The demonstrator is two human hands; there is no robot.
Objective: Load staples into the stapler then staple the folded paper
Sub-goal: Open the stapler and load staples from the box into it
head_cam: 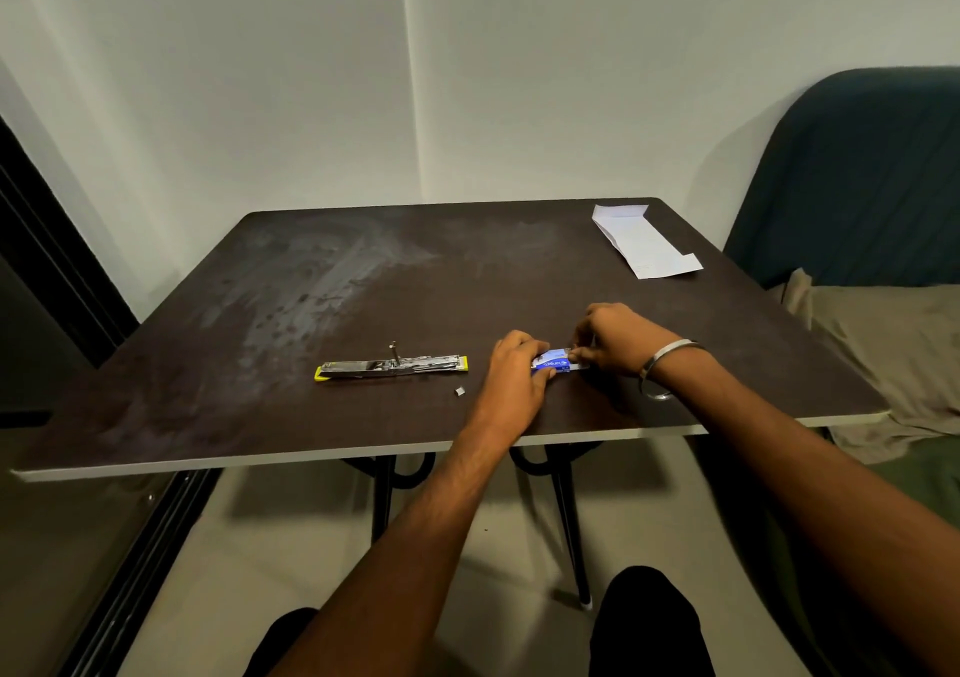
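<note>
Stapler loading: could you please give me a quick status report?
Left hand and right hand both grip the blue staple box. Stapler lies open, untouched. Folded paper waits at far right corner. Nothing in the way.

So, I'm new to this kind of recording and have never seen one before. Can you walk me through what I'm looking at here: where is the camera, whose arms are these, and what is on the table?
There is no machine here. The single picture comes from a wide-angle camera worn on a person's head, looking forward and down, so the two bare arms reaching in from the bottom are that person's own.

Both hands meet over a dark table. The left hand grips a small blue staple box, and the fingers of the right hand pinch its other end. A metal bangle sits on the right wrist.

To the left lies the stapler, swung open flat. A small piece of staples lies loose near it. The folded paper waits, untouched, at the far right corner.
</note>
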